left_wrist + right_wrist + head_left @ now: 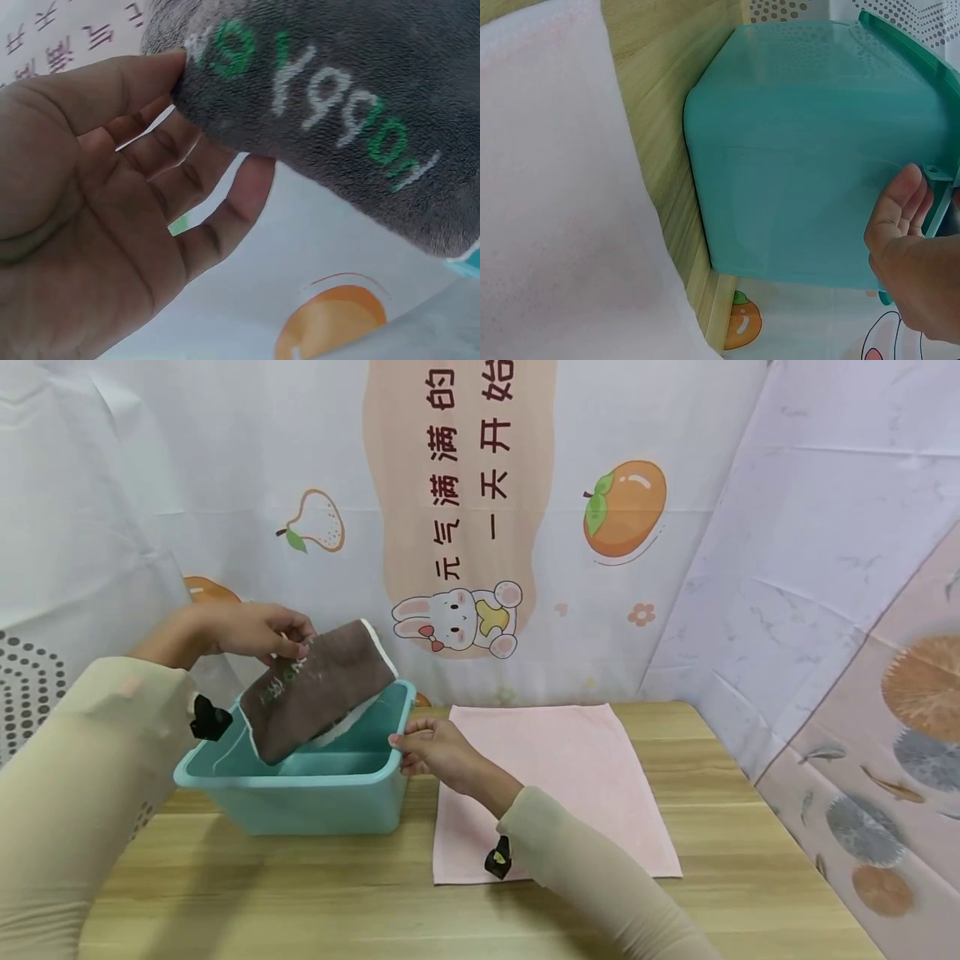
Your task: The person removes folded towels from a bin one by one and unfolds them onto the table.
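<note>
A dark brown-grey towel (318, 689) with white edges and green and white lettering hangs over a teal plastic bin (315, 806). My left hand (258, 631) pinches its upper edge between thumb and fingers; the left wrist view shows the plush towel (337, 97) close up beside the thumb. The towel's lower part dips inside the bin's opening. At the bin's right end, my right hand (442, 752) grips the rim, thumb on top and fingers beneath. In the right wrist view the fingers (900, 202) curl at the handle under the rim of the bin (802, 172).
A pink towel (555, 793) lies spread flat on the wooden table (315, 893), right of the bin. Printed cloth curtains (630, 635) hang behind the table and along both sides. A black wrist camera (210, 718) sits on the left sleeve.
</note>
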Action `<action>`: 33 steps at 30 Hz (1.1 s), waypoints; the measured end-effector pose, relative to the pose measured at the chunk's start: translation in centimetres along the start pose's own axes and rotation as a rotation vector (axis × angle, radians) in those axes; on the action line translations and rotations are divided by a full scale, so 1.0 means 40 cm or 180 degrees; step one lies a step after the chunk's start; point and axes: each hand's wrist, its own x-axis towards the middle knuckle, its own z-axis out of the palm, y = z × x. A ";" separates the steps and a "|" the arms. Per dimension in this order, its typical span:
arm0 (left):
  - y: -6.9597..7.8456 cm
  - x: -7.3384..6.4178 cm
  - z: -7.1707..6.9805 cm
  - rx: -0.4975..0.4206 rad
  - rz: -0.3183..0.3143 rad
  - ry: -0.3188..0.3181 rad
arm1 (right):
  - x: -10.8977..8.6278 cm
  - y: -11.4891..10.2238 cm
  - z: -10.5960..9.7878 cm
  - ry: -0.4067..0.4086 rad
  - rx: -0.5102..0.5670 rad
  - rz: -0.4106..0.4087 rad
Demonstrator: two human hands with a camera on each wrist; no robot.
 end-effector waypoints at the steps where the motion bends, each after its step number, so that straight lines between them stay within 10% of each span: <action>1: 0.006 -0.006 -0.006 0.0007 0.0011 0.0060 | 0.000 -0.001 0.000 -0.0008 0.0000 -0.0001; 18: 0.094 -0.068 -0.065 0.0401 0.0175 0.0994 | -0.004 -0.010 -0.005 -0.0125 0.0023 -0.0097; 33: 0.182 -0.067 0.002 0.0171 0.0389 0.1380 | -0.015 -0.024 -0.019 0.0036 -0.0361 -0.0056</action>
